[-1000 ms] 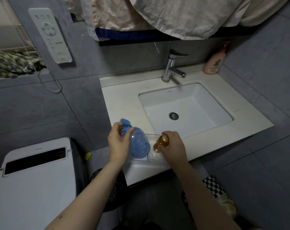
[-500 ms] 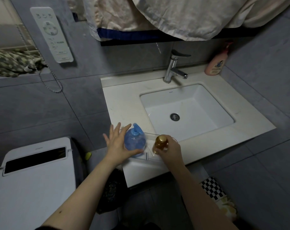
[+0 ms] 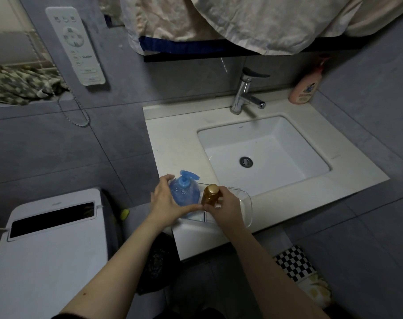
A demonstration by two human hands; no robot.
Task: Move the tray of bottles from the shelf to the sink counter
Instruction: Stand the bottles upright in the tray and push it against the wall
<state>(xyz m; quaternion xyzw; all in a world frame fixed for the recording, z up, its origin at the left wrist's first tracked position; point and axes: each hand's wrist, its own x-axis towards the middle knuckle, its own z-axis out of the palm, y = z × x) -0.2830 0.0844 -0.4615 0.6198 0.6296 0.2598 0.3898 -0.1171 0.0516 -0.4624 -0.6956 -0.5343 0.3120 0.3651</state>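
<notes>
A clear plastic tray [image 3: 246,204] rests on the near left corner of the white sink counter [image 3: 172,143]. A blue pump bottle [image 3: 185,191] stands upright in its left part, and a small amber bottle with a gold cap [image 3: 210,194] stands beside it. My left hand [image 3: 167,200] curls around the blue bottle's left and front side. My right hand [image 3: 227,209] holds the amber bottle from the front right. The tray's front wall is partly hidden by both hands.
The square basin [image 3: 262,155] and chrome tap [image 3: 244,93] lie behind the tray. A pink pump bottle [image 3: 307,87] stands at the counter's back right. A white toilet lid [image 3: 48,240] is at the left; cloth [image 3: 253,19] hangs above the sink.
The blue bottle went from tilted in my left hand to upright in the tray. My left hand opened, then wrapped round it again. My right hand stayed on the amber bottle.
</notes>
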